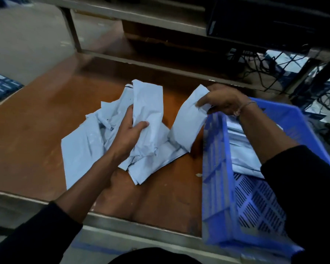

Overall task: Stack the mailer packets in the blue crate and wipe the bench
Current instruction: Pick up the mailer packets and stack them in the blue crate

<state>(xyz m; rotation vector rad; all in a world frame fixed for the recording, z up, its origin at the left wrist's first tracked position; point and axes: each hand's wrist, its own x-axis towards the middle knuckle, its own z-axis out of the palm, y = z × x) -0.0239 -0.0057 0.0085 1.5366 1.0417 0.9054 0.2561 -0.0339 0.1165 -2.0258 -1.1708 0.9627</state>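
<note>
A loose pile of pale grey mailer packets (84,143) lies in the middle of the brown bench (36,121). My left hand (128,130) grips one crumpled packet (149,109) and holds it upright above the pile. My right hand (223,101) pinches the top of another packet (189,121), which hangs just left of the blue crate (215,159), over the crate's left wall. The crate sits at the right edge of the bench. Several flat packets (240,147) lie inside it, partly hidden by my right forearm.
A metal frame rail (160,67) runs along the back of the bench, with a shelf and dark equipment above. Tangled cables (274,69) hang at the back right. A blue object (0,86) sits off the left edge. A small scrap (198,175) lies on the bench near the crate.
</note>
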